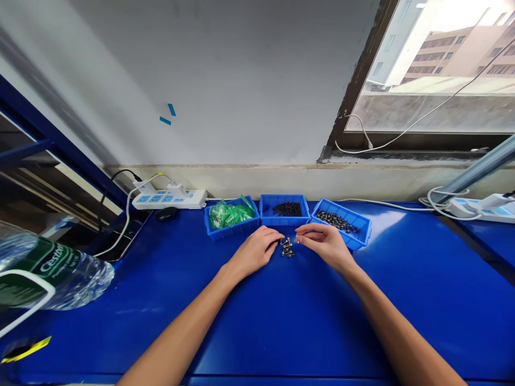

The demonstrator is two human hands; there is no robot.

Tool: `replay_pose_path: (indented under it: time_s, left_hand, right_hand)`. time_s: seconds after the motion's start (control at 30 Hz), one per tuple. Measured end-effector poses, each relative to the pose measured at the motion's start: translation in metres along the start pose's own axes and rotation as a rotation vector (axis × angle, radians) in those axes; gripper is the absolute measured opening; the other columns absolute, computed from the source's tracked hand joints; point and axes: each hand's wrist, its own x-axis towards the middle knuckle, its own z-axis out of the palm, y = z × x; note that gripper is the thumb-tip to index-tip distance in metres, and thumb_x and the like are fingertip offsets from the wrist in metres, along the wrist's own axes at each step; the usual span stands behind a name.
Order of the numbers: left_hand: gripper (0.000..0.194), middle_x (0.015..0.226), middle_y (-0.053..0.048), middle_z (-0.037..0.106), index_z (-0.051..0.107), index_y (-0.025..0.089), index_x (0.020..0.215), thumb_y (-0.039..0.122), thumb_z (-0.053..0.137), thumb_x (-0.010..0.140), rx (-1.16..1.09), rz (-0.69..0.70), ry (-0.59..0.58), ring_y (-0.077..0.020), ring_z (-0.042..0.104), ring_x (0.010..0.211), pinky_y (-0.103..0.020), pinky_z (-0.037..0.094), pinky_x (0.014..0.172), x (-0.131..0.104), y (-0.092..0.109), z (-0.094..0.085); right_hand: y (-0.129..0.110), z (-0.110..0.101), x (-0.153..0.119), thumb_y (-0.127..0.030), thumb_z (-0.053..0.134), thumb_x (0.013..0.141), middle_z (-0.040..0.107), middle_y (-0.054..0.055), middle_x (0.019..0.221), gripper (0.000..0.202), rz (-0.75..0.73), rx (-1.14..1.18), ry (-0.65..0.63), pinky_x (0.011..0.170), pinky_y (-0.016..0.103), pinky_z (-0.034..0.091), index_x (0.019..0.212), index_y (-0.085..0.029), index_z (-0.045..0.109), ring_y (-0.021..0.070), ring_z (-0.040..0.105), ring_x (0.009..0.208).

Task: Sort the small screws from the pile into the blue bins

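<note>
A small pile of metal screws lies on the blue tabletop between my hands. My left hand rests at the left side of the pile, its fingers bent and the thumb a little apart, with the fingertips at the nearest screw. On the other side, my right hand pinches thumb and index finger together. A tiny pale, shiny piece shows at those fingertips, too small to name. Behind the hands stand three blue bins: one with green plastic bags, one with black screws, one with silvery-dark screws.
White power strips stand at the back left and far right. A black computer mouse lies near the left strip. The large water bottle lies at the left edge. A wall closes off the back.
</note>
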Motion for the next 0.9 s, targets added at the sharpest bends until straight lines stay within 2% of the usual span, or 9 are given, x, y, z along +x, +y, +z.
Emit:
replay_pose_path:
  time_s: [0.1,0.27,0.3,0.37,0.43,0.53,0.67,0.8,0.9]
  left_hand:
    - [0.024,0.113,-0.01,0.074,0.071,0.018,0.114,0.013,0.054,0.099,0.031,-0.014,0.0,-0.0237,0.066,0.106,-0.04,0.057,0.096,0.0,0.0,-0.001]
    - [0.015,0.107,-0.01,0.073,0.071,0.017,0.104,0.014,0.058,0.097,0.042,-0.077,-0.001,-0.0246,0.066,0.103,-0.039,0.056,0.094,-0.002,0.0,-0.006]
    - [0.014,0.105,-0.009,0.073,0.07,0.018,0.102,0.015,0.058,0.096,0.041,-0.09,0.001,-0.0244,0.066,0.101,-0.039,0.056,0.093,-0.002,-0.001,-0.007]
    - [0.011,0.099,-0.008,0.073,0.069,0.018,0.096,0.015,0.06,0.094,0.039,-0.109,0.007,-0.0234,0.067,0.096,-0.037,0.056,0.089,-0.002,-0.001,-0.009]
    - [0.009,0.092,-0.006,0.072,0.068,0.019,0.091,0.014,0.06,0.092,0.031,-0.125,0.012,-0.0215,0.067,0.089,-0.035,0.055,0.085,-0.002,-0.001,-0.011]
    - [0.008,0.083,-0.003,0.07,0.066,0.019,0.084,0.013,0.063,0.087,-0.033,-0.153,0.008,-0.0183,0.066,0.077,-0.031,0.055,0.075,-0.001,-0.002,-0.015]
    - [0.006,0.084,-0.002,0.074,0.066,0.019,0.088,0.015,0.067,0.084,-0.314,-0.191,0.054,-0.0163,0.069,0.074,-0.028,0.056,0.074,0.001,0.0,-0.018]
    - [0.025,0.091,-0.005,0.079,0.066,0.018,0.103,0.024,0.075,0.081,-0.64,-0.258,0.154,-0.0193,0.075,0.083,-0.031,0.06,0.081,0.003,0.004,-0.018]
    - [0.04,0.091,-0.006,0.08,0.063,0.018,0.113,0.032,0.08,0.079,-0.751,-0.315,0.131,-0.023,0.078,0.088,-0.033,0.06,0.084,0.003,0.008,-0.018]
  right_hand:
    - [-0.002,-0.003,0.0,-0.043,0.083,0.068,0.079,0.007,0.079,0.028,-0.052,0.013,0.117,0.07,0.034,0.062,0.084,-0.02,0.08,0.0244,0.076,0.075]
    - [-0.008,-0.01,-0.002,-0.038,0.071,0.08,0.078,0.011,0.104,0.028,-0.243,-0.198,0.64,0.082,0.043,0.061,0.1,-0.02,0.078,0.0261,0.073,0.091]
    - [-0.009,-0.012,-0.003,-0.037,0.069,0.081,0.077,0.011,0.109,0.028,-0.278,-0.264,0.699,0.083,0.044,0.061,0.103,-0.021,0.078,0.027,0.072,0.096]
    - [-0.01,-0.013,-0.003,-0.033,0.065,0.082,0.076,0.011,0.112,0.027,-0.333,-0.374,0.726,0.083,0.044,0.06,0.104,-0.022,0.077,0.0276,0.071,0.1]
    - [-0.01,-0.011,-0.003,-0.03,0.063,0.083,0.077,0.01,0.103,0.026,-0.369,-0.413,0.674,0.08,0.042,0.059,0.103,-0.022,0.077,0.0258,0.071,0.091]
    - [-0.009,-0.003,-0.004,-0.029,0.062,0.084,0.078,0.007,0.089,0.021,-0.405,-0.377,0.494,0.073,0.039,0.059,0.098,-0.022,0.077,0.0225,0.07,0.076]
    - [-0.006,0.01,-0.007,-0.027,0.063,0.084,0.079,0.006,0.084,0.017,-0.406,-0.322,0.232,0.069,0.035,0.059,0.09,-0.022,0.078,0.0205,0.071,0.07]
    - [-0.002,0.018,-0.009,-0.028,0.067,0.082,0.079,0.005,0.081,0.019,-0.331,-0.243,0.05,0.069,0.035,0.06,0.095,-0.022,0.079,0.0214,0.073,0.07]
    - [-0.001,0.021,-0.01,-0.032,0.073,0.08,0.079,0.005,0.081,0.022,-0.23,-0.097,-0.045,0.072,0.035,0.062,0.098,-0.021,0.079,0.0222,0.075,0.074]
